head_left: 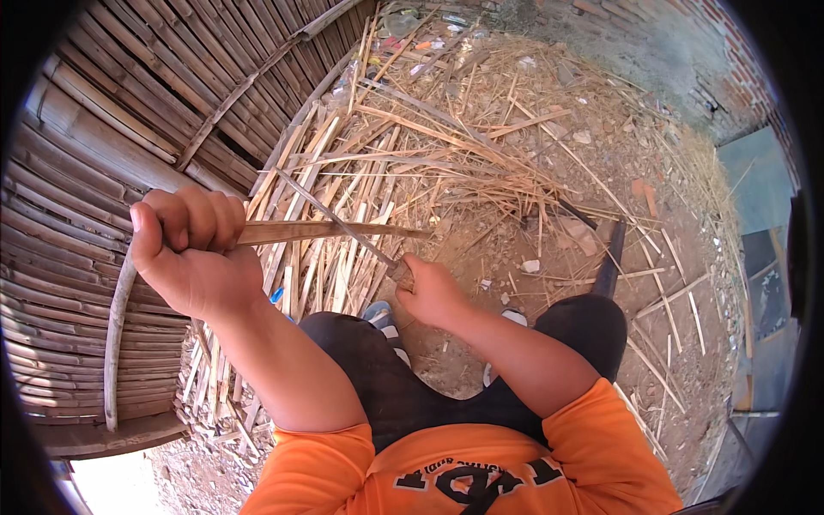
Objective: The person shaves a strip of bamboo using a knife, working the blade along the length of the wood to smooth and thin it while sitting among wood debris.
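Note:
My left hand [193, 245] is raised at the left, its fingers wrapped round one end of a flat bamboo strip [287, 232]. The strip reaches to the right across the front of my body. In the middle, between my knees, my right hand [432, 292] is closed round the handle of a knife [367, 246] with a long, narrow, greyish blade. The blade points up and to the left. It crosses the strip partway along and appears to touch it. Most of the handle is hidden in my fist.
Many split bamboo strips [330, 279] lie beneath my left arm, and loose shavings [481, 184] are heaped ahead. A bamboo slat wall [94, 283] rises close on the left. A plastered brick wall [635, 51] stands at the far right. A dark pole [610, 257] is beside my right knee.

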`<action>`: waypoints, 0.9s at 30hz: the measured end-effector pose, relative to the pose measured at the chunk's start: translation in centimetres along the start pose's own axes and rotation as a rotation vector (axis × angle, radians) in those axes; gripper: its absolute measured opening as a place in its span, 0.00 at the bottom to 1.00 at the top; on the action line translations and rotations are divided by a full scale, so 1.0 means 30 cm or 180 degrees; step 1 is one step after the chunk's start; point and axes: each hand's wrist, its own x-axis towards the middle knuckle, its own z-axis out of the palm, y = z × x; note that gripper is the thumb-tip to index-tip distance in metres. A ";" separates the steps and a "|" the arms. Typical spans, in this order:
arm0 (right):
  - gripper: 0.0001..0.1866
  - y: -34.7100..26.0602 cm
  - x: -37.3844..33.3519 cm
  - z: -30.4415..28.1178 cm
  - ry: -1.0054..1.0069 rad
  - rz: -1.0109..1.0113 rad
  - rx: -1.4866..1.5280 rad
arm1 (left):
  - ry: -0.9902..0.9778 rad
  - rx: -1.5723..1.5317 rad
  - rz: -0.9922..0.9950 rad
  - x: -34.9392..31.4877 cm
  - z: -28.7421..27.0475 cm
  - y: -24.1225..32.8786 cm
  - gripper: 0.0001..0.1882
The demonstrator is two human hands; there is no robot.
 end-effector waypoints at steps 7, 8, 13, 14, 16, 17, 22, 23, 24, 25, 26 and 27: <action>0.19 -0.064 -0.091 -0.111 -0.0047 0.0071 -0.0141 | -0.0008 -0.0312 -0.0253 -0.034 -0.004 0.007 0.24; 0.19 -0.039 -0.089 -0.097 -0.0009 0.0035 -0.0172 | -0.0021 -0.0231 -0.0257 -0.042 0.009 -0.006 0.24; 0.20 0.168 -0.004 -0.052 -0.0129 0.0484 -0.0484 | -0.0161 -0.0443 -0.0211 -0.008 0.023 0.012 0.25; 0.21 0.183 0.011 -0.054 -0.0048 0.0421 -0.0484 | -0.0199 -0.0411 -0.0160 0.000 0.026 0.012 0.24; 0.18 0.072 0.008 -0.090 0.0026 0.0433 -0.0244 | -0.0282 -0.0444 -0.0177 -0.005 0.002 0.010 0.24; 0.17 0.004 0.006 -0.114 0.0083 0.0430 -0.0129 | -0.0339 -0.0472 -0.0171 -0.004 -0.006 0.010 0.24; 0.17 -0.026 -0.024 -0.025 -0.0057 0.0294 0.0120 | -0.0343 -0.0444 -0.0183 0.000 0.000 0.014 0.23; 0.17 0.017 -0.024 0.015 -0.0127 0.0356 -0.0026 | -0.0267 -0.0309 -0.0145 -0.002 0.007 0.004 0.23; 0.17 0.030 -0.022 0.027 -0.0136 0.0318 0.0006 | -0.0181 -0.0165 -0.0085 -0.006 0.013 -0.003 0.23; 0.17 0.042 -0.020 0.037 -0.0138 0.0285 0.0036 | -0.0083 -0.0149 -0.0047 -0.002 0.004 -0.007 0.23; 0.17 0.053 -0.018 0.042 -0.0131 0.0259 0.0065 | 0.0011 -0.0140 -0.0016 0.014 -0.023 -0.003 0.23; 0.18 0.038 -0.023 0.022 -0.0182 0.0212 -0.0018 | 0.0115 -0.0139 -0.0028 0.022 -0.055 -0.004 0.23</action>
